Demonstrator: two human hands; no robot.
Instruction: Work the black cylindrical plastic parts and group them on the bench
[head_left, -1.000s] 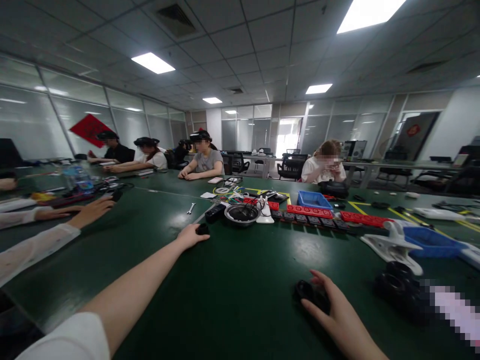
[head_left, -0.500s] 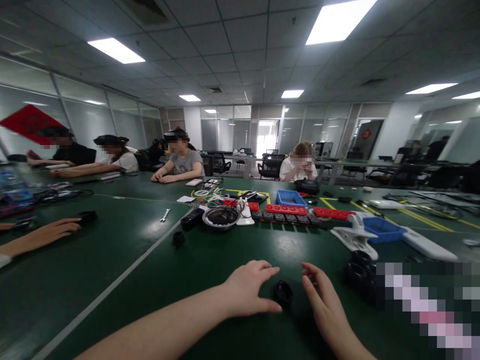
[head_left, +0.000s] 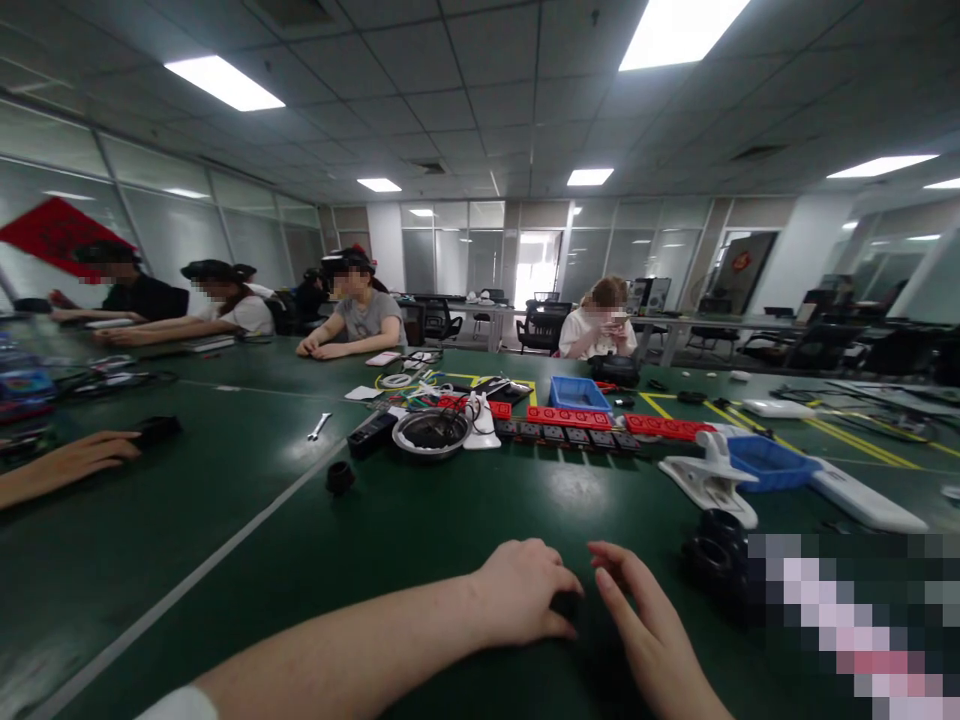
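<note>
My left hand [head_left: 527, 595] curls its fingers and thumb around a small round black plastic part [head_left: 568, 604] on the green table, and most of that part is hidden behind the fingers. It showed an open, ring-like top a moment ago. Close by on the right, my right hand [head_left: 641, 605] is held with its fingers bent and apart, nothing in it. Its fingertips are near the left hand but do not touch it. Farther right lie several larger black ring-shaped parts [head_left: 712, 555]. Another small black fitting [head_left: 340, 478] stands alone to the left.
Across the table are a metal bowl [head_left: 433, 434], a wrench [head_left: 320, 427], red strips [head_left: 568, 416], a blue tray [head_left: 772, 464] and a white clip stand [head_left: 709, 485]. A co-worker's hand [head_left: 94, 462] rests at left. Other people sit around the table.
My left hand has moved right and closed around the small black part. My right hand has shifted slightly, still with its fingers apart. The view has turned a little.
</note>
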